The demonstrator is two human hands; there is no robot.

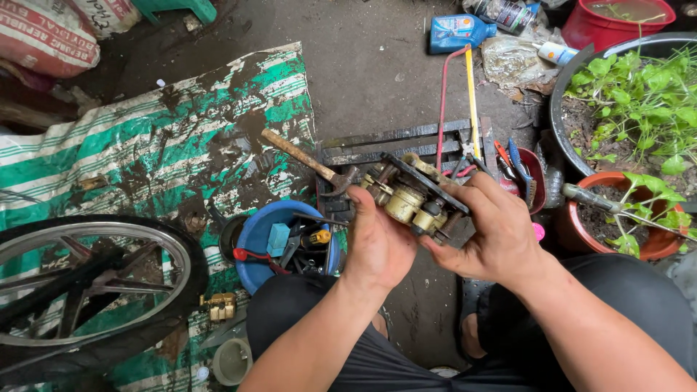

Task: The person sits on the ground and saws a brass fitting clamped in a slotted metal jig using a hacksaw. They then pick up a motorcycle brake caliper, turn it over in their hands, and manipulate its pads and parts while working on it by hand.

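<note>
Both hands hold one thing up in the middle of the view: a dirty gold-coloured metal brake part with round pistons and a dark flat plate on top (408,197). The left hand (377,247) grips its left end, with the thumb pointing up along the side. The right hand (494,232) wraps around the right end, its fingers curled over the top and the thumb under it. I think small bolts stick out of the bottom, but grime makes that hard to tell. At about ten o'clock from the part, just beside it, lies a rusty hammer with a long brown handle (308,161). At eight o'clock sits a round blue plastic bowl full of small tools (263,232). Farther out at eight o'clock is a black tyre with a silver spoked wheel (87,283), lying on a muddy green and white striped sheet (145,145). Near the wheel is a little gold metal piece (220,306). At twelve o'clock, well apart, lies a blue plastic oil bottle (457,30). At three o'clock is an orange clay pot with a green plant (628,218), and above it a big black tub of leafy greens (639,101). At two o'clock is a small red dish holding hand tools (535,170).
</note>
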